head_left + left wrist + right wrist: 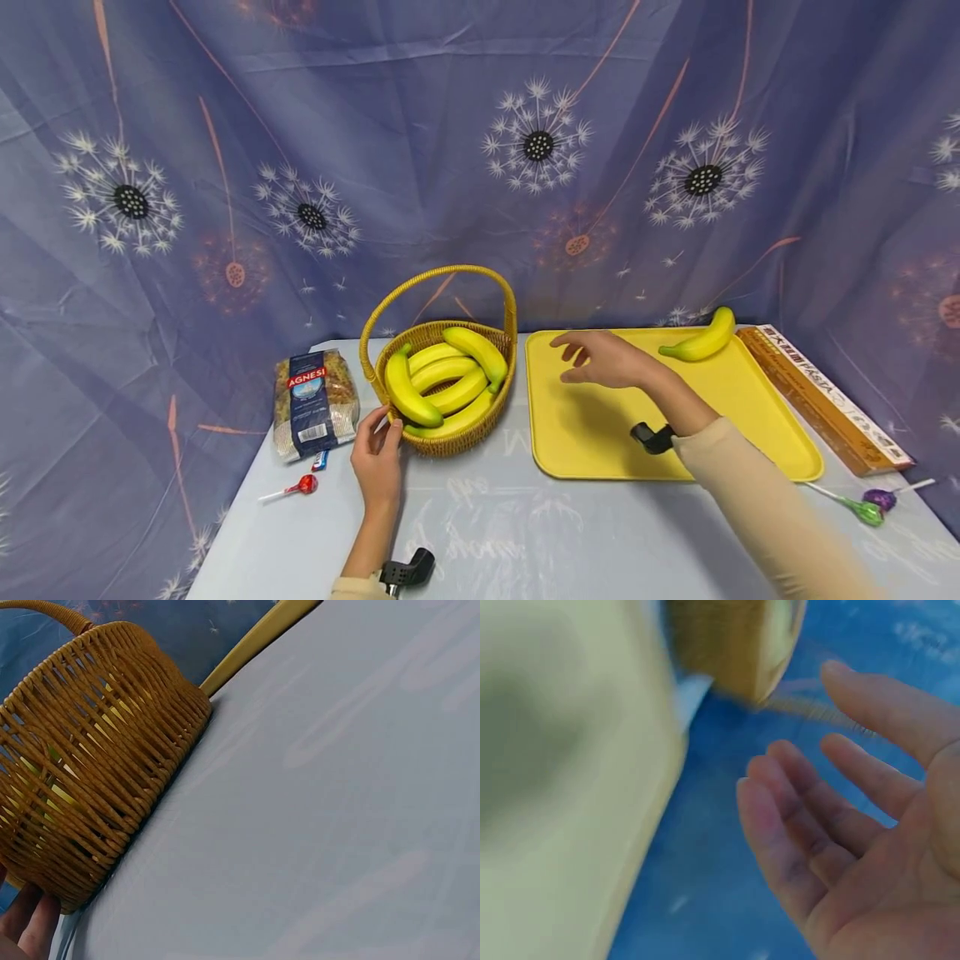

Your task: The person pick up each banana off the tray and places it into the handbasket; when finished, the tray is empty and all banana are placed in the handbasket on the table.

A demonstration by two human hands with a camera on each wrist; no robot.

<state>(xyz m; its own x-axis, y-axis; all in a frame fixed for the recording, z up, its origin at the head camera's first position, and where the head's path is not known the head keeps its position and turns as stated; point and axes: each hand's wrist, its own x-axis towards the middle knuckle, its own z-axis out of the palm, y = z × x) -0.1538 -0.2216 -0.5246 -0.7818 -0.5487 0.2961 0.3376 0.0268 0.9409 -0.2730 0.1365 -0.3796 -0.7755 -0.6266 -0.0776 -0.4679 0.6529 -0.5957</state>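
My left hand [377, 458] touches the lower left side of a wicker basket [450, 445] with a tall arched handle. In the left wrist view, fingertips [39, 926] rest against the outer wall low down; the rest of that hand is out of frame. Several yellow bananas [455, 392] lie inside the basket. Over the left part of a yellow tray [600, 463] hovers my right hand [603, 358], holding nothing, its fingers loosely bent and apart. One banana [701, 337] lies at the tray's far right corner.
Left of the basket stands a pasta bag [315, 404], with a small blue wrapped candy [320, 461] and a red lollipop [306, 484] before it. A long pasta box [825, 400] lies along the tray's right side, near green [862, 510] and purple [879, 500] lollipops.
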